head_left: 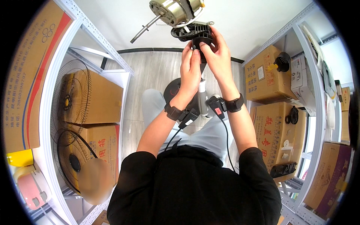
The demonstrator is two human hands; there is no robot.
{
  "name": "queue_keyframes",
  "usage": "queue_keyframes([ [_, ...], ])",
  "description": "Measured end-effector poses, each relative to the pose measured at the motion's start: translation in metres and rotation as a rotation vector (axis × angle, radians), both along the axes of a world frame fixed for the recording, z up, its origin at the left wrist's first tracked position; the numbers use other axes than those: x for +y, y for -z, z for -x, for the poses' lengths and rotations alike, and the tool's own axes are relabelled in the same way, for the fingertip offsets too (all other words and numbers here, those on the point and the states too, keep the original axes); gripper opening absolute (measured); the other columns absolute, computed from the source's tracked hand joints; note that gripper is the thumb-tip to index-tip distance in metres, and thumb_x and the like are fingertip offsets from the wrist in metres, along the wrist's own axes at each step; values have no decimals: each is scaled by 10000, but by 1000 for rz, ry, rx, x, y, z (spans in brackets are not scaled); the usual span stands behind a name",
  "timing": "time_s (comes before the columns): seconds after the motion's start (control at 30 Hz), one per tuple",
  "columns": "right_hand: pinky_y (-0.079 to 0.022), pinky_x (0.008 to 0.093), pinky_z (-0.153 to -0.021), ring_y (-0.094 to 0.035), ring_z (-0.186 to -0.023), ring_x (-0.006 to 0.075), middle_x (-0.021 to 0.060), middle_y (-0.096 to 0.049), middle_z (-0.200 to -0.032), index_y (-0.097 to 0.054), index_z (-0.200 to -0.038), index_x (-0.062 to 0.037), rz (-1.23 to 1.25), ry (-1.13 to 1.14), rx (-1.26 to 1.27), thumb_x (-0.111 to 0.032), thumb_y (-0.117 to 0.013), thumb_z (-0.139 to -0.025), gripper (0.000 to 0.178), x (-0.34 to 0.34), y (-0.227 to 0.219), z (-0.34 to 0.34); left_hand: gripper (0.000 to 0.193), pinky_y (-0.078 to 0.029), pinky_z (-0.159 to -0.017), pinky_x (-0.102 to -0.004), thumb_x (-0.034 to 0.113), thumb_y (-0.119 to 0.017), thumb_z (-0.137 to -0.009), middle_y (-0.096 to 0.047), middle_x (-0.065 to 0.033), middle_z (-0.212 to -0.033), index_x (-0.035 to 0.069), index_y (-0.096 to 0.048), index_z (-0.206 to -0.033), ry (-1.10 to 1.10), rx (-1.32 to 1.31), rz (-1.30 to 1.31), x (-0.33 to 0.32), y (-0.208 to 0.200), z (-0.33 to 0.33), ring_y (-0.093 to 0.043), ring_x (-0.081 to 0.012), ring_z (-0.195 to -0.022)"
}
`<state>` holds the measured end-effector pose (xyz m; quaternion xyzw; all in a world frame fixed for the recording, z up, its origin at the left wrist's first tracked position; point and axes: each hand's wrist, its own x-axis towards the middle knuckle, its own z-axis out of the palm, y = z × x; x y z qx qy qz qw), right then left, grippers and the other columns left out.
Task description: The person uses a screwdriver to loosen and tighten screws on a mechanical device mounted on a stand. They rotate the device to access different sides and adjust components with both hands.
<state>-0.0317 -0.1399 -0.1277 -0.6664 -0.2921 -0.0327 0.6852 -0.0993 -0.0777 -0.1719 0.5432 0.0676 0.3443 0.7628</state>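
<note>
In front of me a fan motor (pixel 172 12) with a long thin metal shaft (pixel 145 29) sits at the top of the view. Below it is a black plastic fan neck (pixel 202 33) with a ribbed housing. My left hand (pixel 190 67) closes around the neck from the left, its thumb pressed to the front. From the right my right hand (pixel 218 52) grips the same neck, thumb on the rounded part; its other fingers are partly hidden behind. Lower down, a white and grey pole (pixel 203 98) and a dark round base (pixel 173 88) stand between my legs.
The left shelf holds wire fan guards (pixel 71 97) and cardboard boxes (pixel 107 90). On the right shelf are more boxes (pixel 268 82), a black motor cover (pixel 283 62) and small black parts (pixel 283 170). Cables (pixel 228 144) run from devices at both wrists. A white wall (pixel 123 22) stands ahead.
</note>
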Motion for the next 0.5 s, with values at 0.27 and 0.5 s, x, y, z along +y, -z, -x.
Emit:
queue_keyframes([
  [0.27, -491, 372, -1006, -585, -1215, 254, 185, -581, -1321, -433, -1433, 5, 9, -102, 49, -112, -698, -852, 649, -10, 0, -8, 421, -379, -739, -215, 236, -440, -1067, -478, 31, -946, -32, -473, -1390, 12, 1, -24, -1, -4, 3, -408, -54, -807],
  [0.5, -457, 379, -1053, -487, -1333, 261, 165, -489, -1445, -405, -1469, -26, 83, -148, 96, -127, -711, -884, 667, -39, 8, 1, 251, -433, -773, -264, 199, -510, -1036, -440, -82, -1295, -22, -615, -1089, 13, 9, -43, -1, -13, 2, -479, -91, -868],
])
